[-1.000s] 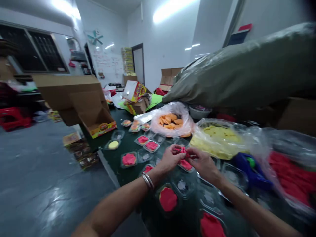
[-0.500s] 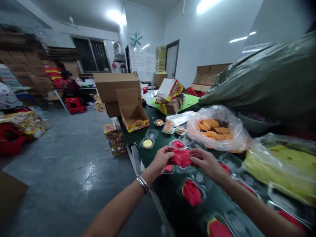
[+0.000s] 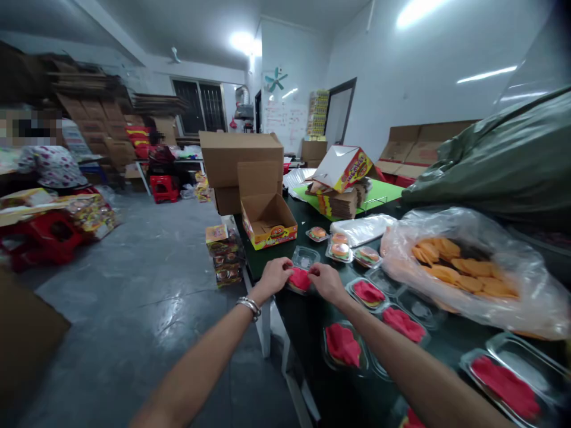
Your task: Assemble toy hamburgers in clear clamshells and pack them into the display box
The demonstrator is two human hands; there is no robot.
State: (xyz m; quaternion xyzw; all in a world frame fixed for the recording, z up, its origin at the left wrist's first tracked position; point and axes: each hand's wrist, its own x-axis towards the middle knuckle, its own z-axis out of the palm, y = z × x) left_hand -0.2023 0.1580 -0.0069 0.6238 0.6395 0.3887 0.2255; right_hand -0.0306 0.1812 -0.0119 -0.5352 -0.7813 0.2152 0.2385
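Both my hands meet over a red soft piece (image 3: 300,278) that lies in a clear plastic tray near the dark green table's (image 3: 321,380) left edge. My left hand (image 3: 275,276), with a metal bracelet on the wrist, curls its fingers on the piece's left side. My right hand (image 3: 326,282) pinches its right side. Several more clear trays with red pieces (image 3: 342,345) lie closer to me, and an empty clear tray (image 3: 305,257) sits just beyond my hands.
A plastic bag of orange pieces (image 3: 464,274) fills the right. Small filled trays (image 3: 339,250) and an open printed carton (image 3: 267,221) stand farther back, beside brown cardboard boxes (image 3: 241,157). A grey-green sack (image 3: 504,160) rises at right. A seated person (image 3: 51,166) is at far left.
My view has swung left and the table has shifted right. My hands carried the red piece forward and lowered it into a tray near the table's left edge.
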